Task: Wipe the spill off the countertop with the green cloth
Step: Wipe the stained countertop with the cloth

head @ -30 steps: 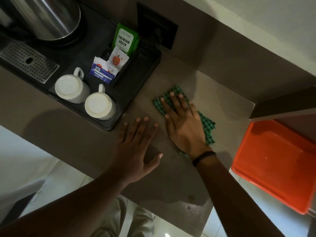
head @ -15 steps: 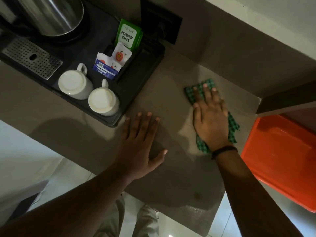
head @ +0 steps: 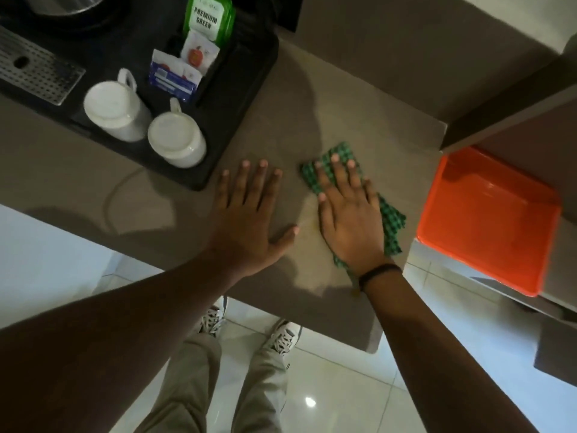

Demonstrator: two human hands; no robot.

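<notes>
Looks like the wipe is well underway but I wouldn't call it finished. The right hand (head: pixel 349 220) is pressed flat, palm down, on the green cloth (head: pixel 392 221), fingers spread, so the grip isn't closed around the cloth, it's just pinning it to the worktop (head: pixel 359 114) near the front right part of the surface. The left hand (head: pixel 249 214) is also flat and open on the bare worktop just beside it, holding nothing, probably just bracing. As for the spill: there's a faint yellowish smear right between the two hands, touching the cloth's left edge, and a small speck near the front edge by the right wrist, so my guess is those bits are left to go over. The rest of the surface looks dry enough, though the light is dim and I can't say for sure. Obstacles: the black tray (head: pixel 249 98) with two upturned white mugs (head: pixel 176 139) and the tea sachets (head: pixel 209 21) sits close on the left, so sweeps that way have limited room. The orange bin (head: pixel 487 220) is off the right side, below the edge, not really in the way.
</notes>
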